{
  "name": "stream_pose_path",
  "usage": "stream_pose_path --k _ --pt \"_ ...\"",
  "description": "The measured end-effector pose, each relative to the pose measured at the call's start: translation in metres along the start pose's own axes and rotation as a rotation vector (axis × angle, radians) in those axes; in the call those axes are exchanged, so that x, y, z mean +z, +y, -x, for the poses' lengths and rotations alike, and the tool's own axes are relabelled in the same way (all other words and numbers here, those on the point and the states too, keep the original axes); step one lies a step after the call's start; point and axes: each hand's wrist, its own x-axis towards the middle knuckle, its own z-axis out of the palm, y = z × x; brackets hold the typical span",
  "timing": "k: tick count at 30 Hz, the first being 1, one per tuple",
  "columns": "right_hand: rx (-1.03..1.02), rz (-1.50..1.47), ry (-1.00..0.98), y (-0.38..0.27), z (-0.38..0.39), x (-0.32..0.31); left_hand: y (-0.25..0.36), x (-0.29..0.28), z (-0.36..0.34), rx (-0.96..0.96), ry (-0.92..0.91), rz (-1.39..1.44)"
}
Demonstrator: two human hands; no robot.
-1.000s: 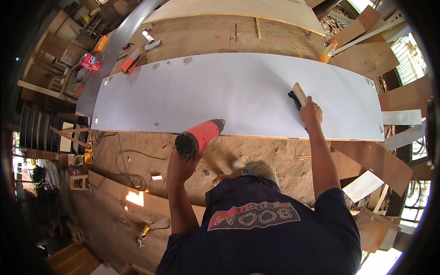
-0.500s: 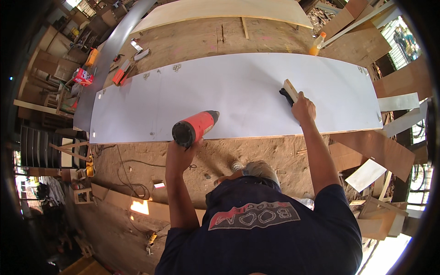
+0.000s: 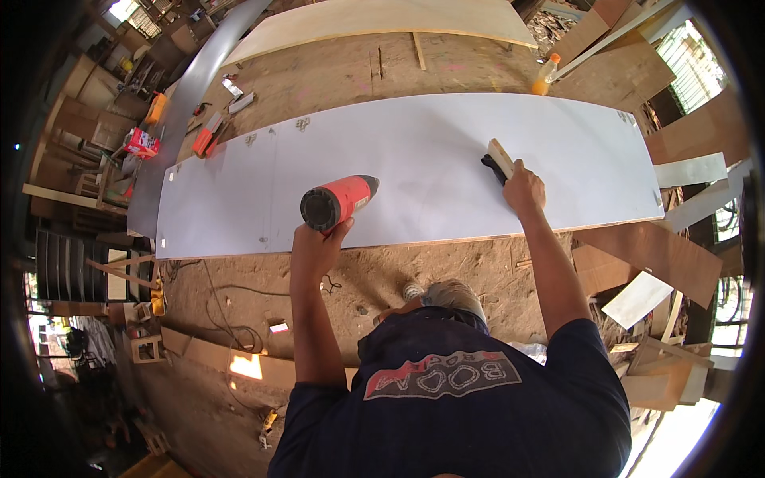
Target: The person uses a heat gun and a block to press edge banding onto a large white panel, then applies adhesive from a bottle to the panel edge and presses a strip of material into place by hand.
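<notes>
A long pale grey-white panel [image 3: 406,187] lies flat across the view in front of me. My left hand [image 3: 317,255] grips a red and black heat gun [image 3: 349,197], held over the panel's near left part with its dark nozzle toward the right. My right hand [image 3: 523,190] is closed around a light wooden block [image 3: 500,155] with a black pad or cloth [image 3: 494,166] under it, on the right part of the panel. Whether the pad presses on the surface is hard to tell. Small grey marks show along the panel's far edge.
Beyond the panel are a bottle of orange liquid [image 3: 545,77], red tools [image 3: 205,137] and a pale board [image 3: 374,20]. A red container [image 3: 142,143] sits left. Cables [image 3: 219,311] lie on the dirt floor [image 3: 414,263]; offcut boards [image 3: 653,255] crowd the right.
My left hand has moved the heat gun forward, farther over the panel. My right hand with the block has shifted a little left. The whole view has shifted slightly.
</notes>
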Motion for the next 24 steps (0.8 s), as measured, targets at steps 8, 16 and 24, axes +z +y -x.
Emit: stream_pose_path --k 8,16,24 --pt "0.010 0.000 -0.020 0.001 -0.002 0.001 0.012 0.012 -0.026 -0.037 0.020 0.012" --pt "0.007 -0.001 -0.013 0.004 -0.003 0.004 0.009 0.026 -0.044 -0.063 0.052 0.017" --pt "0.000 -0.008 0.003 -0.004 0.006 -0.008 -0.010 0.036 -0.047 0.025 0.108 0.027"
